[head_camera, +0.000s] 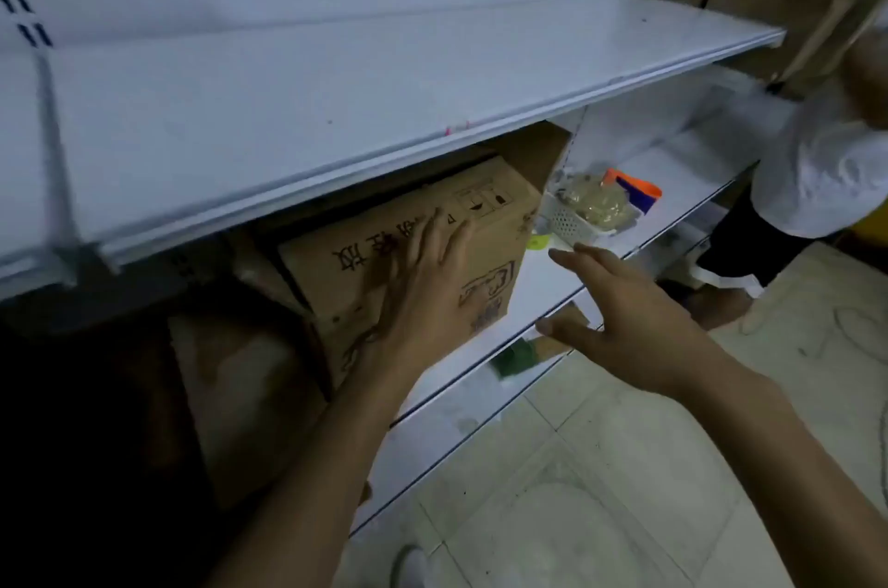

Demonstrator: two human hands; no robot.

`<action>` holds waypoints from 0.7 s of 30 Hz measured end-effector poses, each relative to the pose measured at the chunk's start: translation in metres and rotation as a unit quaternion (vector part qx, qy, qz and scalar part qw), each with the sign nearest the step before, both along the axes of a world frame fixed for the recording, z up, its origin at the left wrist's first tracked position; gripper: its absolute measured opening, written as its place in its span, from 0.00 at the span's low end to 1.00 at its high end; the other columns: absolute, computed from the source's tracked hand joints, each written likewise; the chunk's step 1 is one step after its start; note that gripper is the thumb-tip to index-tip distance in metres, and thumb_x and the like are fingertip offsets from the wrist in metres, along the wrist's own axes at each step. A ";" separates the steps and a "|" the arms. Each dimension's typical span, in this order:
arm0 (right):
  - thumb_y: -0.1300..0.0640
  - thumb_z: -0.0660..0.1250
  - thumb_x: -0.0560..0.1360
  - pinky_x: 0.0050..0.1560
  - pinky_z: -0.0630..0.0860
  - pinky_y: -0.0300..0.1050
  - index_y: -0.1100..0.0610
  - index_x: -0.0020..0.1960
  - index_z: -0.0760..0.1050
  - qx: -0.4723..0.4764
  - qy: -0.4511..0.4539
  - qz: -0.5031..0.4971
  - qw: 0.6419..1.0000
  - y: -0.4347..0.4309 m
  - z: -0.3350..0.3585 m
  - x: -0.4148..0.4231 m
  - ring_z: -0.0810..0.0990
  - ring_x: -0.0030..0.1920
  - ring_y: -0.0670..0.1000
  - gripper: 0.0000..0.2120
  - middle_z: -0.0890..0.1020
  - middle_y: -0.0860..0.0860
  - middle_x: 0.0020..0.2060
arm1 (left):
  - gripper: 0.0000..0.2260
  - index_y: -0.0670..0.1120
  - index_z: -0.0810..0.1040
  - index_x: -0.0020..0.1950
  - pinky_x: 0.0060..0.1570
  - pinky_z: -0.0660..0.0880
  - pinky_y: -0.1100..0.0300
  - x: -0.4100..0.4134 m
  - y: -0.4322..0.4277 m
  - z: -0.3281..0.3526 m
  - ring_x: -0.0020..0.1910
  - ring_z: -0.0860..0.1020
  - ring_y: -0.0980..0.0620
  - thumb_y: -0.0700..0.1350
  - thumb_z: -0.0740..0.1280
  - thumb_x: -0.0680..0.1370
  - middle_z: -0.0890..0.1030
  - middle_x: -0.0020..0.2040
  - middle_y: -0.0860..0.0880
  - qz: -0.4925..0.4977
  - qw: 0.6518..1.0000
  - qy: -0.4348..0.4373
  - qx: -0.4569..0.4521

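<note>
Whole frame is motion-blurred and the left side is dark. The cardboard box [480, 207] has its far part hidden under the upper shelf [336, 97], and its near left corner fades into shadow. The print on top reads upside down and is partly covered by the left hand [427, 280]. A second brown carton [240, 385] sits lower left, too dark to make out. A green item [514, 359] under the shelf lip is smeared and can't be identified. A second person [817, 174] far right is cut off by the frame edge, with only a white top and dark lower garment showing.

The box sits on the white middle shelf [543, 284], at its left end, tilted slightly. The left hand lies flat on the box top with fingers straight and spread, pressing rather than gripping. The right hand [634, 313] is open with fingers extended, holding nothing. It hovers over the shelf's near edge just right of the box and doesn't touch it.

Farther right on the same shelf is a white basket [564, 219] with tan packets [596, 203]. An orange and blue packet [634, 191] is behind it. Tiled floor [600, 467] is near right.
</note>
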State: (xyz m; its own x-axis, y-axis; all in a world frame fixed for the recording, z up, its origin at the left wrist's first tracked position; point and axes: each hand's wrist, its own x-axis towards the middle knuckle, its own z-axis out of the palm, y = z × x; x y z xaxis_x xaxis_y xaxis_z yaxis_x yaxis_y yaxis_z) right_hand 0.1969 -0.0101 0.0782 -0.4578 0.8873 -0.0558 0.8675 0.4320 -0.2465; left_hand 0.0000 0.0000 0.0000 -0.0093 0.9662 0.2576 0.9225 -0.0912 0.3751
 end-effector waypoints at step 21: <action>0.21 0.60 0.58 0.67 0.60 0.63 0.43 0.76 0.47 0.107 -0.108 0.404 0.902 0.296 -0.107 -0.073 0.62 0.71 0.58 0.53 0.62 0.51 0.73 | 0.26 0.45 0.78 0.63 0.55 0.73 0.55 0.012 0.094 -0.067 0.58 0.79 0.47 0.62 0.57 0.77 0.80 0.62 0.47 0.243 0.944 0.196 0.109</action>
State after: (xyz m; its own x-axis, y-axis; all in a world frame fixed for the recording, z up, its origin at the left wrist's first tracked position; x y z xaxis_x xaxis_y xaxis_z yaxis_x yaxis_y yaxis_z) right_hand 0.1236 0.2861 -0.0291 -0.9591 0.2692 -0.0878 0.2652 0.9626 0.0546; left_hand 0.0121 0.0935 -0.0673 -0.3002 0.7961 0.5255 0.9393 0.3427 0.0174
